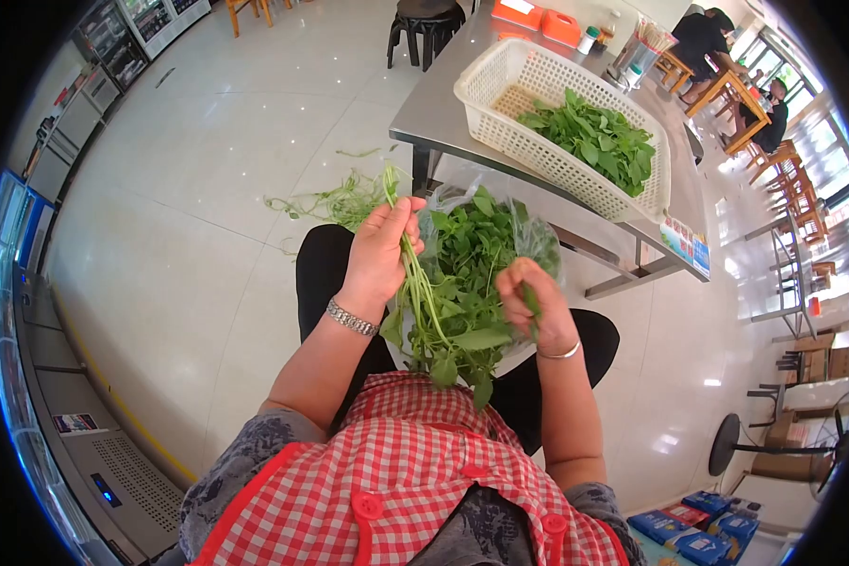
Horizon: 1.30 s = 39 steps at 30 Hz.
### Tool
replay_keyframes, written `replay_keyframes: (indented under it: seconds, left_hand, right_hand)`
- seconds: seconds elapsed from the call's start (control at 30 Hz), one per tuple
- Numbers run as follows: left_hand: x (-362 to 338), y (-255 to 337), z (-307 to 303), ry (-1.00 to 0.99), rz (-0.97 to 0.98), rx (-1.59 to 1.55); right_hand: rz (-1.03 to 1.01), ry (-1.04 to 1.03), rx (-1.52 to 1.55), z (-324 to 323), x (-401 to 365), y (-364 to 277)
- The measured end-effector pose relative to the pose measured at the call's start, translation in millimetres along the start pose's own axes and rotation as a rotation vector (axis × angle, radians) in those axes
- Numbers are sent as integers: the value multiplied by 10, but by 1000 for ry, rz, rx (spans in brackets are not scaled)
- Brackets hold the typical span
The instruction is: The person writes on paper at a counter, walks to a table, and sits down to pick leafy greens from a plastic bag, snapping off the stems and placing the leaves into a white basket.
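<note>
My left hand [381, 247] is closed around a bunch of pale green stems [423, 288], whose lower leaves hang over my lap. To its right, my right hand [536, 300] is curled with a green leaf showing at its fingers. Between and behind both hands, a clear plastic bag [538, 243] full of leafy greens [476, 236] rests at my knees. On the metal table ahead, a cream perforated basket [500, 118] holds picked leaves [599, 141]. Loose stems [335, 203] lie in a heap on the floor beyond my left hand.
The steel table [434, 113] has its near corner just ahead, with orange boxes [561, 28] and a chopstick holder [638, 58] at its back. A black stool [426, 28] stands beyond. People sit far right. A fan [726, 443] is at lower right.
</note>
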<state>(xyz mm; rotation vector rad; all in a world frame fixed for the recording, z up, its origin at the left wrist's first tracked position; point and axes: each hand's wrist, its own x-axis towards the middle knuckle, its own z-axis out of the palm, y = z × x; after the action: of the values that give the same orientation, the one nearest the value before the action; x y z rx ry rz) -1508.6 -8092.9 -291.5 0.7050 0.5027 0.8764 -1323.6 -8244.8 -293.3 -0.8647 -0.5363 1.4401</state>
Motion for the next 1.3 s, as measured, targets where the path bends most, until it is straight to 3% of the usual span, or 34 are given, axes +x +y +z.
replay_keyframes:
  seconds: [0.1,0.17,0.23,0.3,0.37,0.43,0.5,0.57,0.6,0.63,0.7,0.8,0.83,0.97,1.07,1.3]
  left_hand:
    - [-36,35,38,-9,-17,38]
    - [-64,23,74,2,-28,93]
    - [-53,-13,109,35,-22,87]
    - [-75,-52,115,47,-24,88]
    - [-66,-49,111,33,-22,99]
    - [-55,15,144,41,-25,80]
    - [-75,34,135,41,-43,54]
    - [-26,52,124,9,-64,29]
    - [-13,47,132,15,-80,15]
    - [4,43,149,19,-94,2]
    - [21,27,128,-14,-137,-29]
    - [4,8,168,19,-170,-79]
    - [2,2,160,-2,-174,-82]
    - [-12,-5,162,-37,-191,-95]
    - [-19,-23,156,-53,-206,-87]
    - [-145,-23,143,-197,-236,176]
  right_hand:
    - [-200,108,-260,-76,54,-398]
    - [-421,433,-539,6,223,-876]
    - [-645,612,-979,-154,452,-1378]
    - [-707,764,-1249,-452,717,-1788]
    - [-1022,1000,-1780,-1364,1089,-2017]
    - [-1184,933,-1983,-1384,1186,-2033]
    - [-1140,588,-1854,-610,828,-1731]
    - [-473,323,-1312,-12,565,-1168]
    - [-308,7,-1112,-111,557,-850]
    - [-229,-167,-1156,15,472,-571]
    - [-84,-374,-949,184,331,-208]
    - [73,-299,-499,217,294,52]
    - [141,-298,-545,213,260,17]
    - [108,-488,-386,263,187,80]
    - [-61,-456,-408,257,192,123]
    - [-124,-257,-481,290,124,-25]
